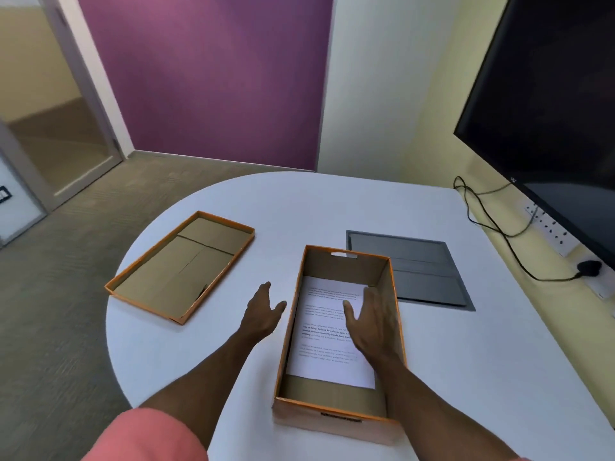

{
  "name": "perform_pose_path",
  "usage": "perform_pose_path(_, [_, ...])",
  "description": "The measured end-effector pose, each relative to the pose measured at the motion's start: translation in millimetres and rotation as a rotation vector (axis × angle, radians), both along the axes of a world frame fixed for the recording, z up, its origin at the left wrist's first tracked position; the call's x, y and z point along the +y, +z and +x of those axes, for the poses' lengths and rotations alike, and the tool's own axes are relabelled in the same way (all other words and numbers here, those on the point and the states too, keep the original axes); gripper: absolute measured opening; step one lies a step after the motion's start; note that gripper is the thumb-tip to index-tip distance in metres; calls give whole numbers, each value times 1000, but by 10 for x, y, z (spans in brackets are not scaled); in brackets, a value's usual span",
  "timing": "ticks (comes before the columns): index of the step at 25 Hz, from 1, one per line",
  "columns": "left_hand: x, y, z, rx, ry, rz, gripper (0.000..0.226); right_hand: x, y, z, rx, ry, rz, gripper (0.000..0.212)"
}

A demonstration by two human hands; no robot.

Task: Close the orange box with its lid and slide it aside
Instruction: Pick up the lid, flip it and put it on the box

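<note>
The orange box stands uncovered near the front of the white table, with a printed sheet of paper lying flat inside it. Its lid rests upside down on the table to the left, brown inside facing up. My left hand hovers between lid and box, fingers spread, holding nothing. Over the right half of the box my right hand is spread above the paper, empty as well.
A grey panel is set into the round white table behind the box on the right. A black cable and a power strip run along the right wall under a large dark screen.
</note>
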State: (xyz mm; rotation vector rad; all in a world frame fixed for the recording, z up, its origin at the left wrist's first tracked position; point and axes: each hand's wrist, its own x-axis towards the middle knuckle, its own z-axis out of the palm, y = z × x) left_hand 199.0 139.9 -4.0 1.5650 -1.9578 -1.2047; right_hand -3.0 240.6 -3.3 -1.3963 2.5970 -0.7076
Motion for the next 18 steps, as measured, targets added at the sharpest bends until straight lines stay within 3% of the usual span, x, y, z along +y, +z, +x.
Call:
perform_pose_path(8, [-676, 84, 965, -277, 17, -186, 69, -1050, 131, 1219, -2, 336, 24, 65])
perform_pose_path(18, [-1885, -184, 2061, -492, -31, -192, 67, -2334, -350, 2600, -65, 357, 137, 61])
